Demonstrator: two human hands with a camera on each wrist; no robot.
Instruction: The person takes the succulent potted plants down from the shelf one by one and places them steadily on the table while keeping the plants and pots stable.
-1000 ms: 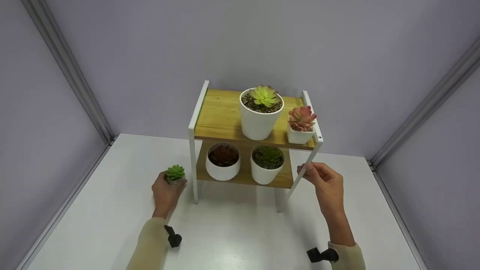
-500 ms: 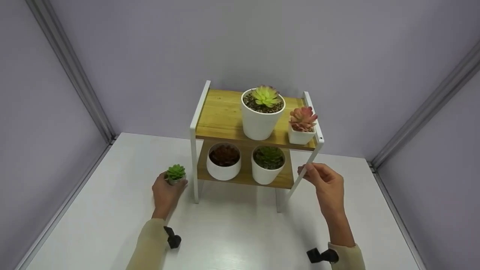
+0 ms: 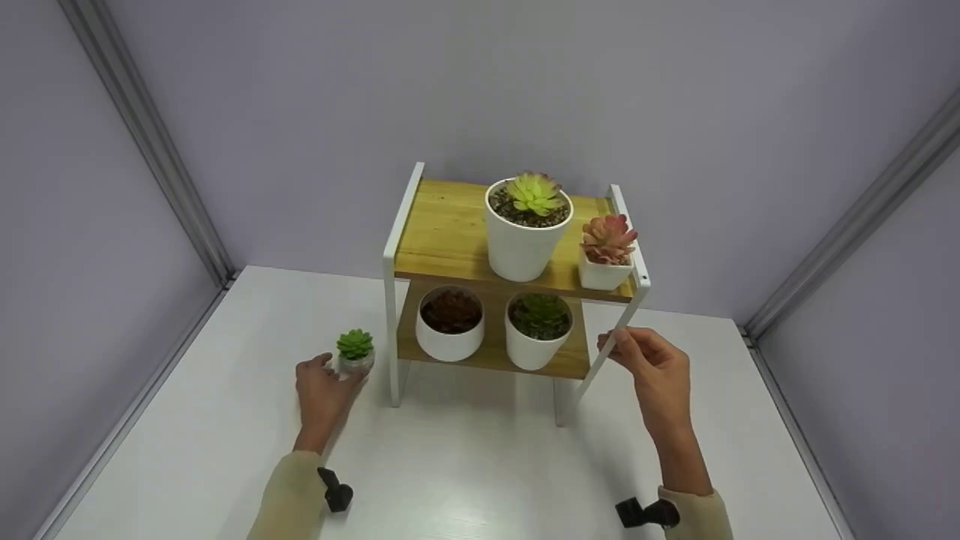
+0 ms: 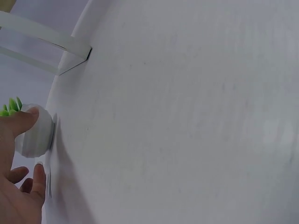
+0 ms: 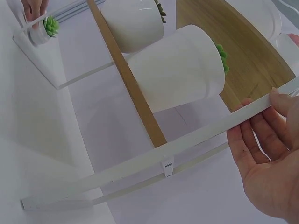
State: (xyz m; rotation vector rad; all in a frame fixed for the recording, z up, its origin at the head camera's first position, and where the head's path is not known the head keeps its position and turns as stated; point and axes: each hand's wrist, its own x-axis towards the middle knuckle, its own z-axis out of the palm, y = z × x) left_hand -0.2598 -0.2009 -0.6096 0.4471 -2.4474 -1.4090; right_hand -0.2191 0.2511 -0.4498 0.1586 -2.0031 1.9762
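A small green succulent in a white pot (image 3: 355,361) stands on the white table, left of a two-tier shelf (image 3: 442,236). My left hand (image 3: 322,397) is just before that pot, its thumb touching the pot's near side and the fingers spread away from it; the left wrist view shows the pot (image 4: 37,135) upright on the table and the hand (image 4: 21,186) beside it. My right hand (image 3: 660,375) pinches the shelf's white right leg between thumb and fingers; in the right wrist view the hand (image 5: 273,158) holds the white frame (image 5: 196,137).
On the shelf's top board are a large white pot (image 3: 521,251) with a yellow-green succulent and a square pot (image 3: 600,275) with a pink one. Below are a dark red plant's pot (image 3: 450,345) and a green plant's pot (image 3: 531,351). Grey walls (image 3: 510,82) surround the table.
My left fingers have loosened from the small succulent's pot, and the hand has drawn slightly back and left. My right hand keeps its hold on the leg. The head view has shifted a little.
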